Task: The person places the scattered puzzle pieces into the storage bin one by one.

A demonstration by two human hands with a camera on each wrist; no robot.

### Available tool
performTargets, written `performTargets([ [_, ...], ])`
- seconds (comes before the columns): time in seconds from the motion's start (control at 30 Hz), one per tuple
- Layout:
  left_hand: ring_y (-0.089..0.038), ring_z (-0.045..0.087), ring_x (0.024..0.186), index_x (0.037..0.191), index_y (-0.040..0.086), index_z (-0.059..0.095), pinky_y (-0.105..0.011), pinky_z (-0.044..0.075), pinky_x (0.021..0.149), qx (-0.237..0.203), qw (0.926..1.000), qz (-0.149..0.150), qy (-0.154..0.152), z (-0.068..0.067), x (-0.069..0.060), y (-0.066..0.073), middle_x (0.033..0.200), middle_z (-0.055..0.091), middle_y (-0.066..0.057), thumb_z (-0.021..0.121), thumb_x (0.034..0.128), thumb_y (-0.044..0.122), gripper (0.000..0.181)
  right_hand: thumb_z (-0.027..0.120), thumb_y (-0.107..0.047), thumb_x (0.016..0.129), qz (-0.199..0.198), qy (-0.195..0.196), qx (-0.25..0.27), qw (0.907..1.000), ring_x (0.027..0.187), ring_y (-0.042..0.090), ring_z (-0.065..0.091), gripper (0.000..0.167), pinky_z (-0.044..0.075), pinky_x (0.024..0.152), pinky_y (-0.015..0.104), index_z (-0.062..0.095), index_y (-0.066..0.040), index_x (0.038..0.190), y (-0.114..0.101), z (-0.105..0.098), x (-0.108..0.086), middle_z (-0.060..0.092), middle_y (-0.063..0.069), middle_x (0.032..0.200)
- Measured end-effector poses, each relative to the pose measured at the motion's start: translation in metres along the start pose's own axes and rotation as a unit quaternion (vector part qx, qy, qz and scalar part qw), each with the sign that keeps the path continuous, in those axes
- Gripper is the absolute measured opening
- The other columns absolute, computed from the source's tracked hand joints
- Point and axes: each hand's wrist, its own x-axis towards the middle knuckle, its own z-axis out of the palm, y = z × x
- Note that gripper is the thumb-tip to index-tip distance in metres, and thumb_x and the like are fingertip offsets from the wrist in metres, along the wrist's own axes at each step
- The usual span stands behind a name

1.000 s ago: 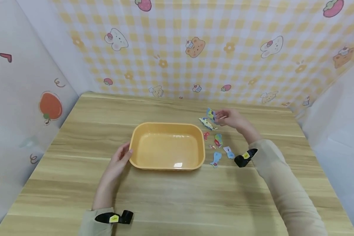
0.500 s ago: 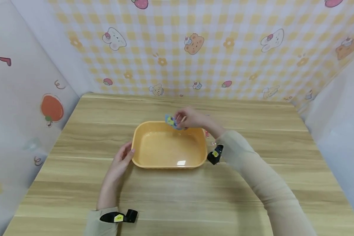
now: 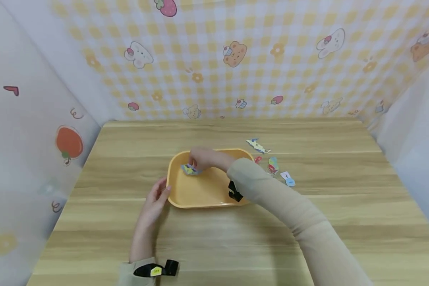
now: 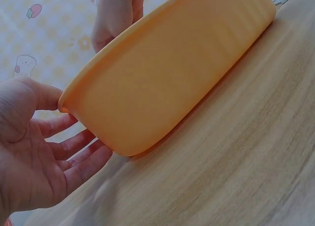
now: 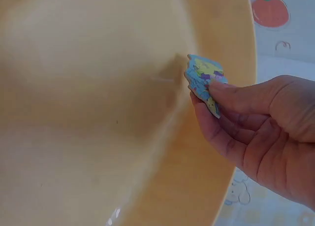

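Puzzle piece [image 5: 203, 71] within yellow tray [image 3: 196, 194] — pinched by right fingers [image 5: 210, 122]; left fingers [image 4: 86, 169] grip tray.

A beige left sleeve [image 3: 136, 277] and a creased beige right sleeve [image 3: 300, 218] are worn, topped by a black left wrist camera [image 3: 171, 268], marked with a yellow label [image 3: 156, 271], and a black right wrist camera [image 3: 236, 194].

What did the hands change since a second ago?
The right hand carried a piece left, away from the other pieces, to over the tray. It hasn't let go. The left hand still holds the tray's left end.
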Motion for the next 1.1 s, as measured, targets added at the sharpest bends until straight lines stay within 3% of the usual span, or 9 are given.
performTargets([
  [0.07,-0.013,0.046,0.109,0.140,0.002,0.029,-0.012,0.041,0.083,-0.006,1.0000,0.001,0.006,0.005,-0.001,-0.002,0.138,0.039,-0.020,0.041,0.0968,0.013,0.046,0.057,0.002,0.079,0.000,-0.014,-0.025,0.9996,0.092,0.013,0.060,0.031,0.049,0.074,0.019,0.065,-0.010,0.106,0.011,0.014,0.017,0.064,0.004,0.107],
  [0.13,-0.010,0.046,0.107,0.140,0.002,0.029,-0.012,0.040,0.083,-0.011,0.9999,0.002,0.009,0.009,-0.002,-0.003,0.137,0.039,-0.021,0.041,0.0969,0.013,0.046,0.053,0.005,0.079,0.016,-0.013,-0.047,0.9987,0.096,0.016,0.059,0.033,0.050,0.077,0.022,0.063,-0.006,0.108,0.000,0.015,0.009,0.062,0.007,0.112],
  [0.3,-0.019,0.042,0.116,0.141,0.002,0.028,-0.009,0.039,0.083,-0.026,0.9995,-0.008,0.017,0.011,-0.004,-0.006,0.139,0.037,-0.020,0.041,0.0971,0.015,0.047,0.049,0.006,0.086,0.091,-0.058,-0.054,0.9926,0.110,0.020,0.052,0.033,0.044,0.095,0.028,0.057,-0.005,0.115,-0.046,-0.006,-0.025,0.057,0.008,0.121],
  [0.47,-0.022,0.037,0.121,0.142,0.004,0.026,-0.007,0.037,0.083,-0.018,0.9996,-0.020,0.007,0.005,-0.007,-0.005,0.141,0.034,-0.018,0.040,0.0977,0.017,0.048,0.049,-0.001,0.089,0.080,-0.054,-0.051,0.9940,0.110,0.016,0.052,0.030,0.043,0.094,0.023,0.055,-0.009,0.117,-0.044,-0.003,-0.026,0.057,0.004,0.122],
  [0.6,-0.017,0.039,0.116,0.141,0.004,0.026,-0.007,0.037,0.083,-0.001,0.9999,-0.010,0.002,-0.001,-0.004,-0.002,0.141,0.035,-0.018,0.040,0.0975,0.017,0.048,0.046,-0.003,0.092,0.082,-0.038,-0.034,0.9953,0.118,0.020,0.049,0.033,0.040,0.101,0.028,0.052,-0.007,0.124,-0.056,-0.011,-0.039,0.054,0.008,0.128],
  [0.77,-0.020,0.039,0.119,0.141,0.002,0.026,-0.007,0.037,0.084,0.004,1.0000,0.001,-0.008,-0.003,0.000,0.000,0.141,0.034,-0.021,0.040,0.0972,0.014,0.047,0.049,-0.003,0.090,0.027,0.032,-0.004,0.9991,0.109,0.024,0.054,0.030,0.044,0.095,0.030,0.055,-0.002,0.120,-0.054,-0.028,-0.062,0.059,0.014,0.117],
  [0.9,-0.026,0.037,0.124,0.141,0.001,0.025,-0.006,0.037,0.083,-0.003,0.9998,0.003,-0.017,-0.001,0.001,0.000,0.141,0.034,-0.021,0.040,0.0971,0.013,0.048,0.051,-0.009,0.091,0.021,0.092,0.062,0.9937,0.101,0.023,0.056,0.029,0.047,0.088,0.030,0.055,-0.002,0.119,-0.038,-0.044,-0.088,0.060,0.014,0.110],
  [1.0,-0.028,0.037,0.125,0.140,0.001,0.026,-0.005,0.036,0.083,0.001,0.9998,0.010,-0.019,-0.002,0.001,-0.001,0.141,0.034,-0.021,0.041,0.0968,0.014,0.048,0.051,-0.008,0.091,0.041,0.156,0.137,0.9773,0.098,0.024,0.056,0.029,0.049,0.085,0.031,0.054,0.000,0.118,-0.019,-0.056,-0.105,0.060,0.016,0.107],
  [1.1,-0.029,0.036,0.126,0.141,0.001,0.026,-0.005,0.036,0.084,0.008,0.9997,0.014,-0.019,-0.003,0.000,-0.002,0.142,0.033,-0.021,0.041,0.0967,0.016,0.049,0.050,-0.006,0.091,0.083,0.224,0.209,0.9484,0.093,0.026,0.054,0.028,0.048,0.082,0.031,0.052,0.004,0.118,0.010,-0.061,-0.120,0.058,0.019,0.102],
])
